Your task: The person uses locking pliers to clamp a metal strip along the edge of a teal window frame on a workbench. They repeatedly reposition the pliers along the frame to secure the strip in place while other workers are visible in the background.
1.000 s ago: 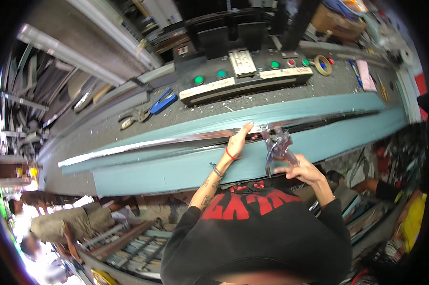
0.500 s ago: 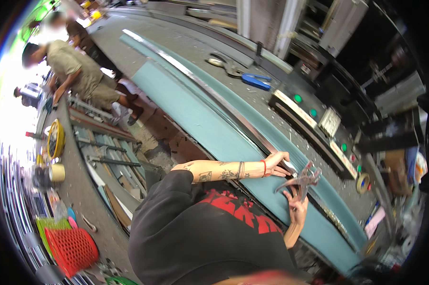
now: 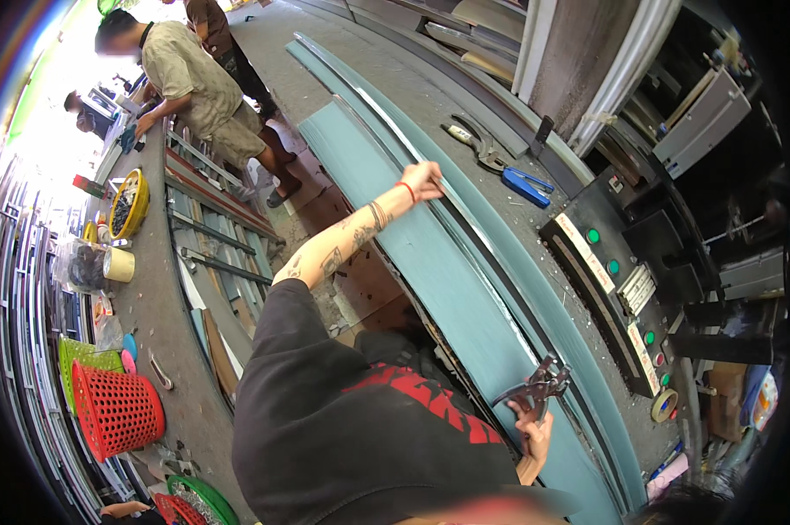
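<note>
Dark metal hand tool (image 3: 544,385), curved handle (image 3: 508,395).

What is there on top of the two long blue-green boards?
A long shiny metal strip lies along the boards, partly hidden by the left hand. The right hand holds a plier-like tool over them. The surface directly beneath them is covered.

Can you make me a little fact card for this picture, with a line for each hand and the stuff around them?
Place: workshop
Left hand: at a long metal strip; its grip is hard to tell
Right hand: holding a dark hand tool
Beside the strip: long teal pieces
On the grey bench: blue-handled tool, black box with green buttons
Far left: red basket
Nearby: a person in beige clothes
</note>
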Motion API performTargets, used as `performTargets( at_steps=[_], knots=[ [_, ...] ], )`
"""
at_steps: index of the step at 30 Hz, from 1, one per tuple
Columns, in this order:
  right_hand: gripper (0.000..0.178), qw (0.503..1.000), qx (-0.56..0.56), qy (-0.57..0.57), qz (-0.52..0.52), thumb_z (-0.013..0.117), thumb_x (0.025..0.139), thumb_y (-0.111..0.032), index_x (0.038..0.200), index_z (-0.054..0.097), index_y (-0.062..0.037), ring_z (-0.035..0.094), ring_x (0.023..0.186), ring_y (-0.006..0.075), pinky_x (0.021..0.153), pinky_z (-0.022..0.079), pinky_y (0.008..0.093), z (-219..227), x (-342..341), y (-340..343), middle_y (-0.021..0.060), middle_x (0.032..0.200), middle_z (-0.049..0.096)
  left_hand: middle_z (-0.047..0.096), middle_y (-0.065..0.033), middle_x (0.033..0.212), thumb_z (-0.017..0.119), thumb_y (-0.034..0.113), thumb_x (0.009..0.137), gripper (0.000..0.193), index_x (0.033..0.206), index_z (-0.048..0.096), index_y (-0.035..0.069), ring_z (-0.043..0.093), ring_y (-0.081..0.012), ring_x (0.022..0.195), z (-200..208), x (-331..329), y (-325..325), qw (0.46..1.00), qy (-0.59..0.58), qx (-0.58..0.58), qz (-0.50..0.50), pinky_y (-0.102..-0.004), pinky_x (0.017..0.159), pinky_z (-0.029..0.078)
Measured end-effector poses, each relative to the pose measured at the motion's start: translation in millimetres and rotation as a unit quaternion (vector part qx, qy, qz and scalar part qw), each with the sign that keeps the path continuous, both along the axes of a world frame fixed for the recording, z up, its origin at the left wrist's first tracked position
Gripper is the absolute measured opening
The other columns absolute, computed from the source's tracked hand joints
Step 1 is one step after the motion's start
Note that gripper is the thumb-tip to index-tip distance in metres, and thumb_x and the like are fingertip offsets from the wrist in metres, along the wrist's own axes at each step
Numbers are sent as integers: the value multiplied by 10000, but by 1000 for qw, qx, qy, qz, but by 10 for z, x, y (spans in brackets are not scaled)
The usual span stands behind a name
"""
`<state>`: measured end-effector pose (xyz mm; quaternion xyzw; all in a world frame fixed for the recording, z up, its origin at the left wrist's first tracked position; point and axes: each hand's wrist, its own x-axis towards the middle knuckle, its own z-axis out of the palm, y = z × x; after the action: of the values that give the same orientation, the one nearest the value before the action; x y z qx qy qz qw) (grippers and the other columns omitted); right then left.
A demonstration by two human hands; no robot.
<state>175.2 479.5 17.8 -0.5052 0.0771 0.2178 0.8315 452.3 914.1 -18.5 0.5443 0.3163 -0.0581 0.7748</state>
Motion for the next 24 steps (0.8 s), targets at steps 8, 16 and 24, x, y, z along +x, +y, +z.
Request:
performTargets(
  at_steps=[8, 16, 24],
  knots=[
    [735, 990, -3, 106, 91, 569, 540, 40, 1257, 414, 86, 430, 1233, 333, 1049, 293, 399, 36, -154, 911, 245, 1326, 415, 556, -170, 650, 551, 80, 696, 129, 716, 483, -28, 547, -224, 524, -95, 676, 1426, 995, -75, -31, 65, -338, 523, 522],
    [790, 992, 80, 96, 6, 588, 538, 14, 1295, 368, 63, 419, 1238, 322, 1050, 281, 395, -130, -198, 2728, 241, 1314, 417, 523, -122, 776, 558, 143, 779, 149, 815, 465, 32, 591, -253, 759, -157, 971, 2011, 982, -72, -156, -78, -385, 748, 547],
    [848, 982, 165, 70, -57, 607, 536, -11, 1333, 322, 39, 408, 1243, 310, 1050, 269, 392, -15, -89, 3924, 237, 1303, 418, 484, -257, 1089, 498, 232, 893, 375, 1129, 395, -41, 557, -347, 1009, -73, 989, 2108, 970, -47, -168, -167, -405, 840, 542]
  ],
)
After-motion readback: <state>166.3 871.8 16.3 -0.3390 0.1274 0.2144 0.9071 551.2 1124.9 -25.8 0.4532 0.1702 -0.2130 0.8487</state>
